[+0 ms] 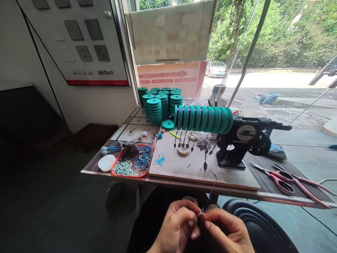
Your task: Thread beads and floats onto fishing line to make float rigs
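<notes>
Low in front of the table, my left hand [179, 223] and my right hand [228, 226] meet with thumbs and fingers pinched. Between their fingertips is a small blue-and-silver piece [201, 213], too small to name exactly and partly covered by the fingers. A thin line [216, 181] rises from near the hands toward the black winding machine [237, 140]. Teal ring-shaped spools [204, 118] fill the machine's shaft. Small dark pieces [205, 166] hang below the spools on lines.
An orange-red tray [113, 171] holds small metal and coloured parts. A round dish [183, 151] contains white beads. Stacked teal spools [154, 110] stand behind. Scissors [280, 182] and pink-handled pliers [306, 191] lie at right. Below is a black stool [259, 225].
</notes>
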Available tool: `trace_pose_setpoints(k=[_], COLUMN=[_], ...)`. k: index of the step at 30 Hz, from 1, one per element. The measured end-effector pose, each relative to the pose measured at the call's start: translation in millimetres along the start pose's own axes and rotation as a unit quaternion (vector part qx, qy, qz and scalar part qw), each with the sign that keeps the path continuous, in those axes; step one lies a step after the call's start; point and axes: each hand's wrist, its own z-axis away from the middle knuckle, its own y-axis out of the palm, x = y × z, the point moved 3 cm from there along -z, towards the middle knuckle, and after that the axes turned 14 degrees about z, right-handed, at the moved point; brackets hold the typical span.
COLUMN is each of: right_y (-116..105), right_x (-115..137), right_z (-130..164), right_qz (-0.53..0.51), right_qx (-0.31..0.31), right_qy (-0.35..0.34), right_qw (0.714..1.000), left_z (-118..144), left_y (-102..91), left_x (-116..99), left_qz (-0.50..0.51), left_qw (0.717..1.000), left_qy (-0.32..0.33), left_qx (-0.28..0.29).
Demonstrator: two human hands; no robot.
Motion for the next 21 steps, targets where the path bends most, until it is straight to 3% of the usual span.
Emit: trace_pose_setpoints(k=[3, 6, 8, 10, 15, 19, 21], right_y=[-22.5, -41.4, -45.3, -44.3, -40.1, -45.5, -48.9], right_x=[15.2, 33.6, 41.6, 45.8, 47.2, 44.9, 41.8], right_z=[-10.1, -25.2, -35.8, -43.2, -44.9, -42.9, -40.6], right_qz=[0.161, 0.317, 0.378, 0.409, 0.412, 0.389, 0.365], right_qx=[-0.093, -0.18, -0.181, -0.165, -0.154, -0.165, -0.171], right_qy=[-0.149, -0.289, -0.342, -0.367, -0.386, -0.38, -0.356], right_qw=[0.971, 0.885, 0.841, 0.819, 0.811, 0.823, 0.843], left_z=[1.4, 1.9, 1.0, -0.7, -4.9, -5.5, -5.2], left_y=[0.2, -0.4, -1.1, -1.4, 4.4, 7.7, 8.8], left_x=[-1.9, -2.1, -1.9, -2.0, -3.2, -4.1, -4.0], left_qz=[-0.045, -0.103, -0.128, -0.14, -0.163, -0.18, -0.172], left_qw=[0.999, 0.994, 0.992, 0.99, 0.986, 0.981, 0.984], left_qy=[0.009, 0.015, 0.018, 0.014, -0.044, -0.064, -0.051], left_qx=[-0.019, -0.017, -0.01, -0.008, 0.019, 0.012, 0.015])
